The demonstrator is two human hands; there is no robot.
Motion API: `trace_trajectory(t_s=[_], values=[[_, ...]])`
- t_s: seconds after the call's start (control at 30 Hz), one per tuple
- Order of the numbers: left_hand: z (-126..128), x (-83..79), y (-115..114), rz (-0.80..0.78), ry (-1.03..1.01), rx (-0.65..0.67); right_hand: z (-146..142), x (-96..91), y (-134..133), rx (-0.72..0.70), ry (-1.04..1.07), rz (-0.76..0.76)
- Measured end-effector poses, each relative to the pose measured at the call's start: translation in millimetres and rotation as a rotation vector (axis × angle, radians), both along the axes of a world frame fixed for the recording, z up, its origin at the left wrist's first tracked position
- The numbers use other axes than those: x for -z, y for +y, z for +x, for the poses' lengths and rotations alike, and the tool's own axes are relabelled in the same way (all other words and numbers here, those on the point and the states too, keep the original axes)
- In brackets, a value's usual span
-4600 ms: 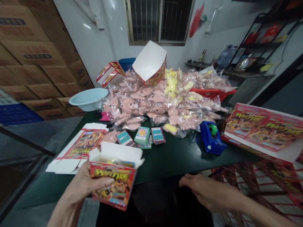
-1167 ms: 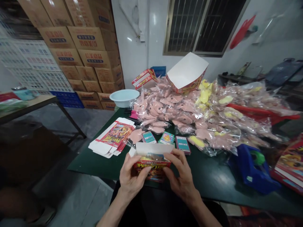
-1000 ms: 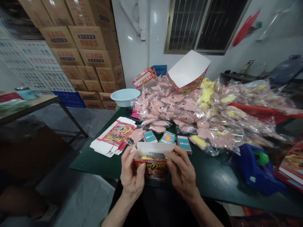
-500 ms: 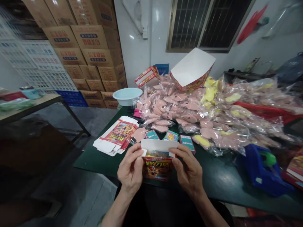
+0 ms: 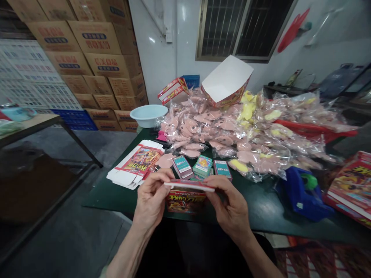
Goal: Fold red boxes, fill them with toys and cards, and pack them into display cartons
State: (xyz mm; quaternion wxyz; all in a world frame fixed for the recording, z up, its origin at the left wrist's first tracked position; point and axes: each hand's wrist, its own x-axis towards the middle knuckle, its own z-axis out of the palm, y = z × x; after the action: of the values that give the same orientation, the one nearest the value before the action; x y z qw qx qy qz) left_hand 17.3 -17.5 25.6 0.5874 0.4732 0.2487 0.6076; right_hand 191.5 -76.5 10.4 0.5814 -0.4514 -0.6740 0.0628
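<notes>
Storeroom; stacked cardboard cartons (image 5: pixel 95 42) along the left wall, a barred window (image 5: pixel 243 27) ahead; a dark green surface (image 5: pixel 261 204) carries the goods.

In hand: one printed carton (image 5: pixel 185 200), red and yellow, held just above the near part of the surface, between the left hand (image 5: pixel 150 202) and the right hand (image 5: pixel 228 208); the fingers (image 5: pixel 158 179) of both hands are clamped on its top end; its contents cannot be seen.

Risks: thin card could crease or tear if pinched too hard; a top flap could spring open if the grip slackens, letting anything inside fall out; a slip near the edge of the surface could send the carton to the floor.

Around and in the way: three small card boxes (image 5: pixel 203 165) just beyond the hands, where a knuckle could knock them; a flat carton blank (image 5: pixel 136 164) beside the left hand; a blue tape dispenser (image 5: pixel 301 193) to the right; a heap of pink and yellow bagged plush toys (image 5: pixel 197 127) behind, whose slippery bags could slide forward; an open white-lined carton (image 5: pixel 227 79) perched on the heap, liable to topple if the heap shifts; a pale blue basin (image 5: pixel 147 115) at the far end.
</notes>
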Motion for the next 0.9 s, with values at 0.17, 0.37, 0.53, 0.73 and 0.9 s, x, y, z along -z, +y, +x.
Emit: trace_trajectory(t_s=[0.17,0.37,0.53,0.73,0.9], values=[[1.6,3.8,-2.2,0.11,-0.081,0.003,1.9,-7.9,-7.6,-0.01,-0.051,-0.013],[-4.9,13.0,-6.0,0.141,-0.026,0.111,0.9,-16.0,-13.9,-0.007,0.039,-0.12],[-12.4,2.3,-9.7,0.248,0.297,0.059,-5.7,-18.0,-13.4,0.057,-0.009,-0.139],[-8.5,6.1,-4.9,0.219,0.178,0.065,-11.4,-24.5,-14.6,0.077,-0.127,-0.161],[-4.0,11.0,-1.5,0.156,0.055,0.079,-21.4,-25.2,-14.9,0.11,-0.14,-0.153]])
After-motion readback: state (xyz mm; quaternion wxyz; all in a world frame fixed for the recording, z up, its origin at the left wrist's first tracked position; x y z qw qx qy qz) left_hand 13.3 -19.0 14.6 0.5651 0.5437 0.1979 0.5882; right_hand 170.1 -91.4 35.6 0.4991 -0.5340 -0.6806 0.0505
